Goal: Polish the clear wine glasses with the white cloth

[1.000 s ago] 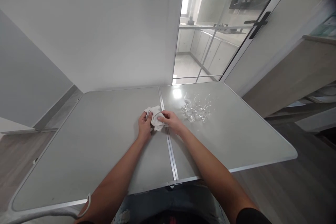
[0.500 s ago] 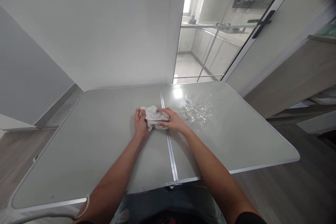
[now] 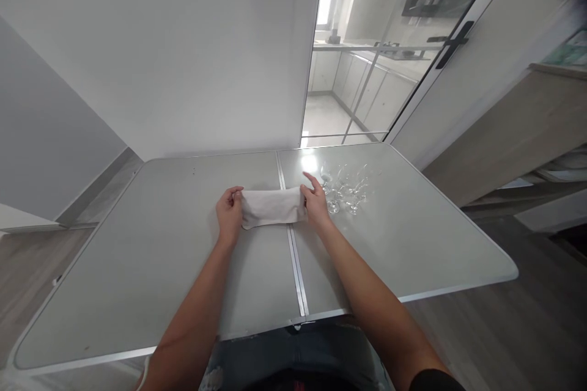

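A white cloth, folded into a long band, is stretched between my two hands just over the middle of the table. Its left end is pinched between thumb and fingers of my left hand. My right hand grips the opposite end, with the index finger pointing away from the cloth. Close beyond my right hand stand several clear stemmed glasses, grouped together; my right hand partly hides the nearest ones.
The pale table has a metal seam running across it and a metal rim. A white wall rises behind it. At the back right is a glass door with a black handle; shelving stands at the right.
The cloth has gone from a crumpled bundle to a flat, taut band. My left hand has moved left and my right hand slightly right, pulling its ends apart.
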The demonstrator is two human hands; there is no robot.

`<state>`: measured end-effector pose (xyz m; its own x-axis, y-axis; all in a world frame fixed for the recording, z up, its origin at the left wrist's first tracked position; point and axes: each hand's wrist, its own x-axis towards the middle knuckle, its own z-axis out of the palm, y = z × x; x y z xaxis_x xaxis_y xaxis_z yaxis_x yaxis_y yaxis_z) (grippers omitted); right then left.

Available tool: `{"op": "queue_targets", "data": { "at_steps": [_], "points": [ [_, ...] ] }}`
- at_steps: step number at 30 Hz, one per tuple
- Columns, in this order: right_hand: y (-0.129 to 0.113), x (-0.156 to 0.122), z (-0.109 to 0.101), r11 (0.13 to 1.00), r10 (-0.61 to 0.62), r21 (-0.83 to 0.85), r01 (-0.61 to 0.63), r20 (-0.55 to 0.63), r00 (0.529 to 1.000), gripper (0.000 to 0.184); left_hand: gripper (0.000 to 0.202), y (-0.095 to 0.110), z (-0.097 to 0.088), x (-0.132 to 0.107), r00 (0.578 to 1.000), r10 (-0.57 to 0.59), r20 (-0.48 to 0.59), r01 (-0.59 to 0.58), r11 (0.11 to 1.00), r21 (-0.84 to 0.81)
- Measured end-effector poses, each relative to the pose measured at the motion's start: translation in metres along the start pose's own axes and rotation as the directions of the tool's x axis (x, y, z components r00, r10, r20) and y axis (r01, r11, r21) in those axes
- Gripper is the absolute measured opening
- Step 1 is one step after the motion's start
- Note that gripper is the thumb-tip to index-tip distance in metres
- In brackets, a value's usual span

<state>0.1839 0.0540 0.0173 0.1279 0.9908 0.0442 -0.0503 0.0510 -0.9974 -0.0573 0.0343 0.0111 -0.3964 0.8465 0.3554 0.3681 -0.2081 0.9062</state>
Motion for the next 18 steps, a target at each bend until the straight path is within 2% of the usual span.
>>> {"op": "queue_targets", "data": {
  "at_steps": [2,4,6,8,10,12,14,16,18],
  "points": [
    [-0.004,0.0,-0.002,0.998,-0.053,-0.037,0.057,0.096,0.994,0.045,0.033,-0.001,-0.008,0.003,0.996,0.071,0.05,-0.078,0.982,0.171],
    [-0.007,0.001,-0.003,0.971,-0.147,-0.167,0.17,0.144,0.979,0.04,0.04,-0.002,-0.013,0.005,0.982,0.156,0.11,-0.182,0.941,0.286],
    [-0.011,0.001,-0.005,0.889,-0.265,-0.346,0.299,0.142,0.954,0.027,0.029,0.0,-0.015,0.006,0.96,0.236,0.152,-0.276,0.896,0.349],
    [-0.016,0.001,-0.006,0.806,-0.373,-0.456,0.376,0.101,0.922,0.011,0.013,0.003,-0.016,0.007,0.945,0.304,0.12,-0.327,0.872,0.365],
    [-0.023,-0.001,-0.007,0.801,-0.424,-0.436,0.409,0.067,0.903,0.009,0.01,0.008,-0.016,0.006,0.949,0.313,0.043,-0.311,0.902,0.299],
    [-0.027,-0.003,-0.007,0.861,-0.393,-0.331,0.386,0.049,0.918,0.016,0.018,0.012,-0.014,0.004,0.974,0.226,0.024,-0.227,0.959,0.172],
    [-0.027,-0.007,-0.004,0.92,-0.31,-0.254,0.3,0.001,0.951,0.022,0.026,0.015,-0.009,-0.001,0.992,0.103,0.069,-0.109,0.989,0.097],
    [-0.025,-0.012,0.001,0.935,-0.251,-0.284,0.211,-0.112,0.961,0.022,0.03,0.017,-0.002,-0.009,0.996,0.044,0.082,-0.055,0.989,0.135],
    [-0.023,-0.018,0.008,0.914,-0.255,-0.367,0.173,-0.188,0.949,0.018,0.031,0.02,0.008,-0.02,0.995,0.055,0.084,-0.071,0.978,0.195]
  ]
}}
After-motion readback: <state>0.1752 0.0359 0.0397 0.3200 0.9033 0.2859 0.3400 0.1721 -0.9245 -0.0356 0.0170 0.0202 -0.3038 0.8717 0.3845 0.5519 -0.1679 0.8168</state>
